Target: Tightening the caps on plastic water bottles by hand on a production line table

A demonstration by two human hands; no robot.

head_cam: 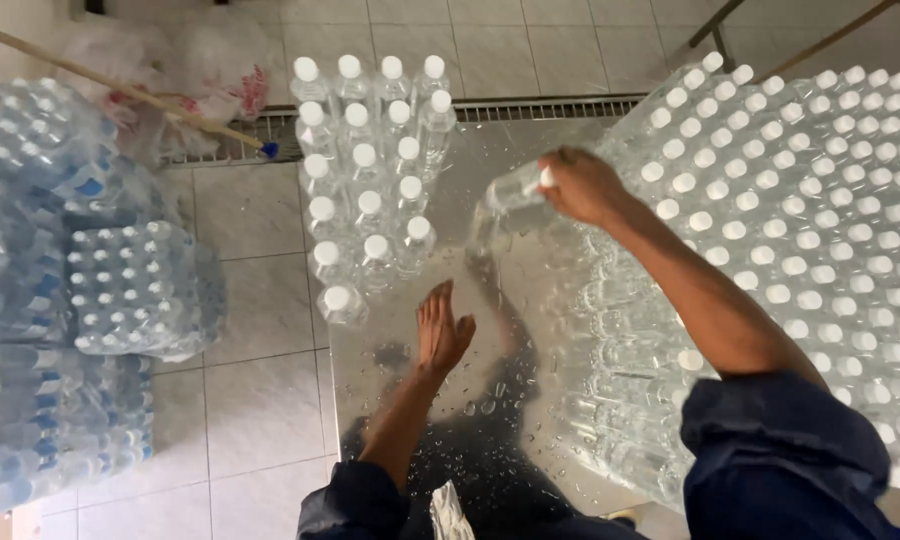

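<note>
My right hand (pixel 582 186) is closed around a clear plastic water bottle (pixel 515 192) with a white cap, gripping it near the cap end so that it lies tilted on its side, its body pointing away to the left of my fist. The bottle is blurred, so I cannot tell exactly how my fingers wrap it. It hangs above the wet metal table (pixel 470 160), clear of the surface, just ahead of and to the right of my other hand.

My left hand (pixel 441 327) is open and empty, fingers stretched forward and held together, palm turned inward, hovering low over the table; I cannot tell whether it touches the metal. Water drops lie on the table just behind it, near my wrist.

Ahead of my left hand and slightly to its left stands a group of upright bottles (pixel 370 170) with white caps, set in neat rows on the table; the nearest one stands just beyond my fingertips. To the right of my right hand, touching my forearm's side, lies a big mass of loose bottles (pixel 800 200) packed closely together, caps facing up toward me.

Well off to the left of both hands, down on the tiled floor (pixel 260 400), sit shrink-wrapped packs of bottles (pixel 135 290), stacked against one another.
</note>
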